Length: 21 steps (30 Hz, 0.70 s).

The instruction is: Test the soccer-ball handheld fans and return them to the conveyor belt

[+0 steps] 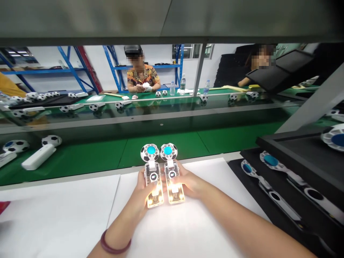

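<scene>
Evidently, lit left device (154, 184) within left grip (146, 190), lit right device (174, 182) within right grip (185, 181), tops protruding beyond.

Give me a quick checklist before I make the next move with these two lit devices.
1. Left hand holding left device: ok.
2. Right hand holding right device: ok.
3. Lights glowing on both: ok.
4. Displays readable: cannot tell, digits too small.
5. Ball ends pointing away from the wearer: ok.
6. Black tray at right free of devices: not ok, another device lies there.
</scene>
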{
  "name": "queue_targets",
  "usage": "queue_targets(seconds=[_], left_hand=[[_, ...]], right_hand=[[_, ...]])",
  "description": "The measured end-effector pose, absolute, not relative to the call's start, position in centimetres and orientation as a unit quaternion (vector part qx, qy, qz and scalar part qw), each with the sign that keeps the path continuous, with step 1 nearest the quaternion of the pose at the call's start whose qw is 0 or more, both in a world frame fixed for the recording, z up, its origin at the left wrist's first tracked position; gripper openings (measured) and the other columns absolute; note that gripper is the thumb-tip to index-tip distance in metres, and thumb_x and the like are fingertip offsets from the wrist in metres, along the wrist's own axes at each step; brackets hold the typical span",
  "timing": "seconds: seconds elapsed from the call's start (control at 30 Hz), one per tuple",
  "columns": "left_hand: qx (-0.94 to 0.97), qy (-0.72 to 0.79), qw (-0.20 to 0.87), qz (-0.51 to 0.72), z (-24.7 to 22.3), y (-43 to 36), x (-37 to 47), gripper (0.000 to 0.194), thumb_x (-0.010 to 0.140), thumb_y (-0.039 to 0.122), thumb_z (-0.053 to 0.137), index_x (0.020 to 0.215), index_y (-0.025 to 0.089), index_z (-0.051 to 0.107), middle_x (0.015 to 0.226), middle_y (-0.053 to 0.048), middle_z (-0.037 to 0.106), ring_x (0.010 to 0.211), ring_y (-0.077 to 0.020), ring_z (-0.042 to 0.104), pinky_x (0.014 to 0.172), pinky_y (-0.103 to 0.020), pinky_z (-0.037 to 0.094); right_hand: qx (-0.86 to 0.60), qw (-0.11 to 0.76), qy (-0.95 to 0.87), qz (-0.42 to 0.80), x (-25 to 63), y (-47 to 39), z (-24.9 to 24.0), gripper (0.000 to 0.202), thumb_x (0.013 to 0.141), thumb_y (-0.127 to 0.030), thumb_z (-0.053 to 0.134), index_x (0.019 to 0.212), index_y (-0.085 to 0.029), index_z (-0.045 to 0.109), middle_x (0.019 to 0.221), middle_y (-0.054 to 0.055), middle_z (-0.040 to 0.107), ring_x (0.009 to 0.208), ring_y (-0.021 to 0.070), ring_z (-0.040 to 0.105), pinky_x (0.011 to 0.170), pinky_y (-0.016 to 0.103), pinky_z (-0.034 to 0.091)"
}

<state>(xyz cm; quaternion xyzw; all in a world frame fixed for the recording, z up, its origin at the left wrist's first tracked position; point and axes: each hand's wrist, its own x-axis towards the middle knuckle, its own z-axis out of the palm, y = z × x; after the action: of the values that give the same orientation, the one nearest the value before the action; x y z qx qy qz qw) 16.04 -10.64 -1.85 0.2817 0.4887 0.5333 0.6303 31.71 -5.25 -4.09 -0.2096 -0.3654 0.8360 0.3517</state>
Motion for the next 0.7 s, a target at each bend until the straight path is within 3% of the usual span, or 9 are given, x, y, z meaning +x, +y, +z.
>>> queue_targets(seconds=[0.33,0.53,0.7], left_hand=[[0.28,0.498,0.629,0.526,-1.84,-10.65,16.09,0.055,0.065,0.028,0.072,0.111,0.027,0.042,0.088,-0.004,0.063,0.077,-0.0275,0.065,0.061,-0.035,0.051],[0.265,0.501,0.63,0.531,-2.21,-10.46,15.96,0.06,0.063,0.026,0.074,0.113,0.027,0.041,0.093,-0.004,0.063,0.079,-0.026,0.064,0.066,-0.037,0.051],[0.266,0.5,0.628,0.533,-2.14,-10.5,15.97,0.052,0.065,0.025,0.07,0.108,0.025,0.04,0.088,-0.004,0.063,0.072,-0.0232,0.064,0.063,-0.034,0.052]], right_hand=[[-0.22,0.346,-0.359,0.838,31.79,-5.12,-4.12,0.073,0.058,-0.013,0.075,0.118,-0.024,0.035,0.105,0.008,0.06,0.093,0.0265,0.063,0.081,0.045,0.048],[-0.227,0.347,-0.348,0.841,31.77,-5.16,-4.01,0.068,0.057,-0.012,0.076,0.113,-0.024,0.039,0.106,0.007,0.06,0.096,0.0269,0.061,0.083,0.047,0.046],[-0.231,0.345,-0.343,0.843,31.66,-5.21,-4.04,0.066,0.058,-0.011,0.075,0.112,-0.024,0.04,0.106,0.006,0.06,0.097,0.0258,0.061,0.08,0.045,0.048]])
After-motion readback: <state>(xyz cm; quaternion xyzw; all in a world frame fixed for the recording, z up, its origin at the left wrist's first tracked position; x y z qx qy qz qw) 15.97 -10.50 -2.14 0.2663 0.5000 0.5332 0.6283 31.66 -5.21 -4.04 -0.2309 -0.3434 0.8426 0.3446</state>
